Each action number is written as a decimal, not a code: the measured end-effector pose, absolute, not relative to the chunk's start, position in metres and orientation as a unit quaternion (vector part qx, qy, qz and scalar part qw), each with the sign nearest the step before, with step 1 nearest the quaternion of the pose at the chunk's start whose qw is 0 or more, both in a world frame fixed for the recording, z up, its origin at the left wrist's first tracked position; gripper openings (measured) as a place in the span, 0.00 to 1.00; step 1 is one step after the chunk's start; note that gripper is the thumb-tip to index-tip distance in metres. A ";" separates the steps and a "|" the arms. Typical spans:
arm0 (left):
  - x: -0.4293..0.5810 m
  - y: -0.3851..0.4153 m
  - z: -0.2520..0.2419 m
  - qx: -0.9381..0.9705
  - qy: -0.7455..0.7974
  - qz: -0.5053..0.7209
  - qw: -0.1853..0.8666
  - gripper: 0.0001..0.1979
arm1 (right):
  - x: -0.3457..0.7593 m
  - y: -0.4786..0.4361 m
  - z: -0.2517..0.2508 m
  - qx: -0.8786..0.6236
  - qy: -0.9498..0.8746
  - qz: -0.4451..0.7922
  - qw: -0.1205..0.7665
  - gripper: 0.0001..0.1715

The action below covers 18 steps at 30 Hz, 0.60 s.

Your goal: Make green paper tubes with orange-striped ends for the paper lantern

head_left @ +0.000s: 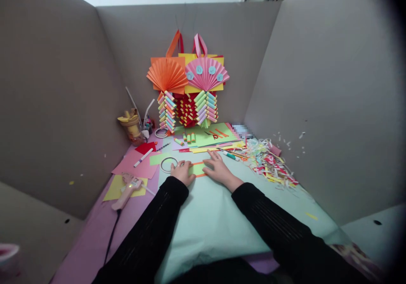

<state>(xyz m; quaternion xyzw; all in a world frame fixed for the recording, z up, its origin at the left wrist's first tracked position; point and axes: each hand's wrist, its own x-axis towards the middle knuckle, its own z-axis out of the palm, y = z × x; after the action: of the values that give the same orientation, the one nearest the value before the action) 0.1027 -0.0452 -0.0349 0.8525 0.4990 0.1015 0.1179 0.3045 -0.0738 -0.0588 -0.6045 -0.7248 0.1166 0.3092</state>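
A light green paper piece [198, 170] with orange strips along its upper and lower edges lies flat on the pale green table cover [209, 216]. My left hand [183, 172] rests on its left end, fingers spread. On its right end lies my right hand [218, 168], fingers also apart and pressing down on the paper. A ring-shaped roll of tape [169, 165] sits just left of my left hand. Several small green rolls with orange ends [189, 138] are behind my hands.
A pink glue gun [127, 191] lies on yellow paper at the left. Shredded paper [269, 161] is heaped at the right. Paper fan decorations [167, 75] hang on the grey back panel [127, 34]. A marker [143, 157] and a green pen [231, 155] lie nearby.
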 end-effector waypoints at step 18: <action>0.102 -0.046 -0.034 0.845 0.500 0.122 0.147 0.27 | 0.295 -0.041 -0.063 -0.676 -0.664 0.144 0.283 0.14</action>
<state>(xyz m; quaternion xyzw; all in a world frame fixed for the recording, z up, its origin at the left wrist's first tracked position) 0.1022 -0.0460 -0.0339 0.8445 0.5004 0.1220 0.1467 0.2949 -0.0413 -0.0633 -0.6765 -0.6643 0.1445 0.2832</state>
